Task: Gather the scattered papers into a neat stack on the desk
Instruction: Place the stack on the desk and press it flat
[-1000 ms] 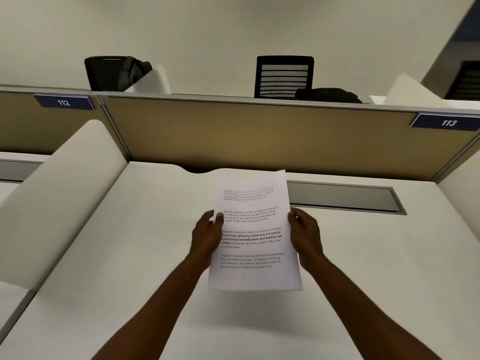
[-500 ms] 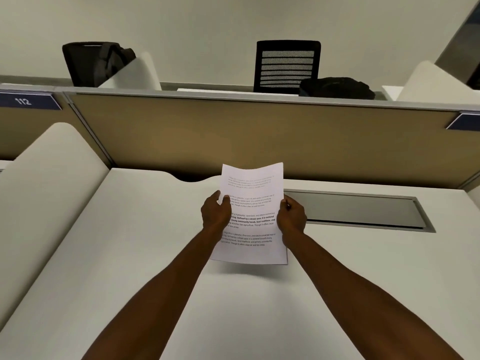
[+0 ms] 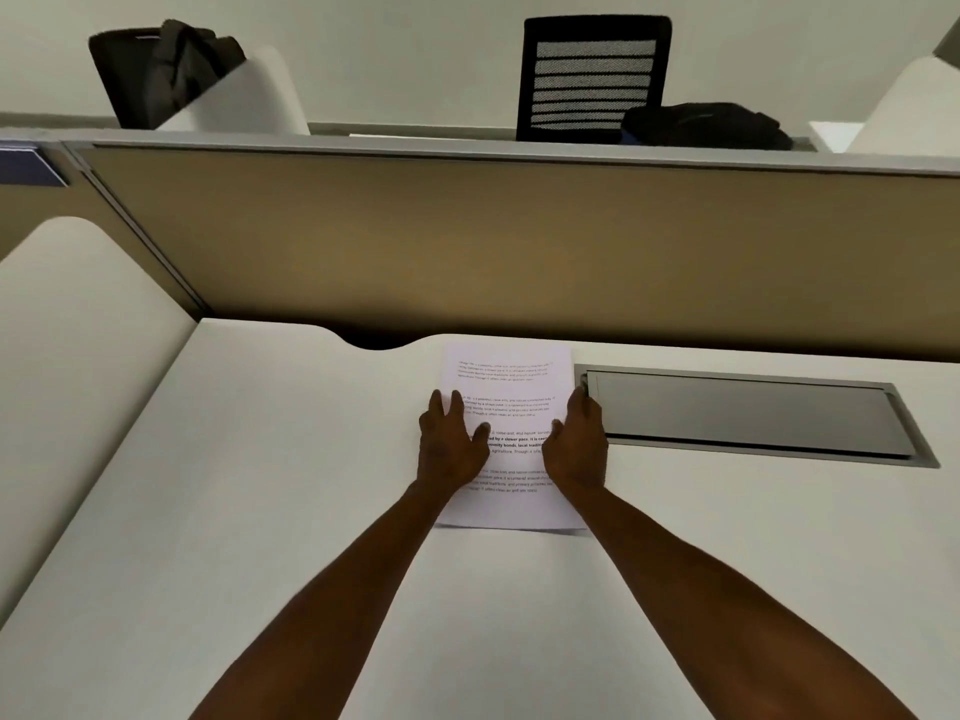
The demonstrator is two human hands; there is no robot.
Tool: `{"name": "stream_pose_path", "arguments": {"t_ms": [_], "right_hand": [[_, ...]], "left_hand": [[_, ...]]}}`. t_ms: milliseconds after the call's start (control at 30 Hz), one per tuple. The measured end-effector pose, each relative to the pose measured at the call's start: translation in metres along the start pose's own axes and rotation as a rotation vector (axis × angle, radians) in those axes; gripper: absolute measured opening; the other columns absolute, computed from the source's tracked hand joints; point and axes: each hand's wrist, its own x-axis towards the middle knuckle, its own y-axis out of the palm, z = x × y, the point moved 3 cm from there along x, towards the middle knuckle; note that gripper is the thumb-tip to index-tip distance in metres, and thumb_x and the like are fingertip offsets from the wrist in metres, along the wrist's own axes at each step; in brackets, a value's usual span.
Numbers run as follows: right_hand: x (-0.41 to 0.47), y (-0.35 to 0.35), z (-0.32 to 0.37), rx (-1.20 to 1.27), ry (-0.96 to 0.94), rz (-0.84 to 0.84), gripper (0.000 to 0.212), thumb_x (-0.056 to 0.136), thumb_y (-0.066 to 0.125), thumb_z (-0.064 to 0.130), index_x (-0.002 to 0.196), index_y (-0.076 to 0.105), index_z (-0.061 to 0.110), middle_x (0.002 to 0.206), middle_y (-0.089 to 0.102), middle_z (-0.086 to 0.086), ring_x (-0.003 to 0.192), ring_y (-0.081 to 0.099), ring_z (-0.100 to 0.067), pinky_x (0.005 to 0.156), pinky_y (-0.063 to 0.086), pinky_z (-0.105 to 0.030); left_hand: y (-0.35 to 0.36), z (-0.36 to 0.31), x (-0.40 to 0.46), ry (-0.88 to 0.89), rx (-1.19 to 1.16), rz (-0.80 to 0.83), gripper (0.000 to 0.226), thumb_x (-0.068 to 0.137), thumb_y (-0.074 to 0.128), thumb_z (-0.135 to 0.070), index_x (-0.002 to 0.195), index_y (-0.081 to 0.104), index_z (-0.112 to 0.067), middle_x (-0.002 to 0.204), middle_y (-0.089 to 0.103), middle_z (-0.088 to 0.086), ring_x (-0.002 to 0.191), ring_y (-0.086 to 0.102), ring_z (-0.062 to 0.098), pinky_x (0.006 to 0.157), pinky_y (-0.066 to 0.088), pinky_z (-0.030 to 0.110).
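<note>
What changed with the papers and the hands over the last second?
The papers went from held up off the desk to lying flat on it, farther forward beside the grey cable hatch. Left hand and right hand now rest on their side edges. No loose sheets anywhere, as before.

White desk (image 3: 270, 511), paper stack (image 3: 506, 387) flat on it

paper text (image 3: 506, 374) too small to read, forearms (image 3: 332, 605) cut off
</note>
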Motion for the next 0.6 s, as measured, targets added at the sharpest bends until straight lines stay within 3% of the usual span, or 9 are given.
{"name": "stream_pose_path", "arguments": {"t_ms": [67, 133, 300, 600], "right_hand": [[-0.004, 0.006, -0.004, -0.128, -0.071, 0.051, 0.065, 0.099, 0.05, 0.017, 0.153, 0.018, 0.002, 0.16, 0.021, -0.018, 0.143, 0.031, -0.034, 0.113, 0.036, -0.039], [-0.008, 0.012, -0.005, -0.251, -0.132, 0.074, 0.063, 0.101, 0.044, 0.024, 0.153, 0.017, 0.001, 0.162, 0.011, -0.018, 0.141, 0.03, -0.036, 0.114, 0.034, -0.041], [-0.016, 0.018, -0.002, -0.379, -0.141, 0.083, 0.066, 0.101, 0.035, 0.041, 0.153, 0.019, 0.003, 0.163, -0.002, -0.021, 0.145, 0.021, -0.038, 0.117, 0.027, -0.045], [-0.024, 0.026, -0.004, -0.433, -0.198, 0.127, 0.077, 0.099, 0.027, 0.053, 0.155, 0.007, 0.002, 0.163, -0.014, -0.019, 0.151, -0.005, -0.036, 0.121, 0.017, -0.047]], "left_hand": [[0.011, 0.003, -0.005, 0.072, 0.102, 0.018, 0.08, 0.096, 0.054, -0.046, 0.157, 0.017, -0.011, 0.166, 0.002, 0.017, 0.151, 0.011, 0.038, 0.12, 0.021, 0.046], [0.021, 0.005, -0.01, 0.135, 0.199, 0.031, 0.084, 0.096, 0.05, -0.053, 0.158, 0.012, -0.012, 0.166, -0.006, 0.017, 0.152, 0.001, 0.039, 0.122, 0.015, 0.048], [0.034, 0.013, -0.011, 0.206, 0.386, 0.064, 0.091, 0.095, 0.037, -0.064, 0.158, -0.002, -0.013, 0.164, -0.02, 0.015, 0.151, -0.017, 0.039, 0.123, -0.005, 0.045], [0.039, 0.019, -0.011, 0.24, 0.431, 0.049, 0.09, 0.095, 0.03, -0.066, 0.158, -0.007, -0.014, 0.164, -0.022, 0.014, 0.151, -0.021, 0.036, 0.122, -0.011, 0.044]]}}
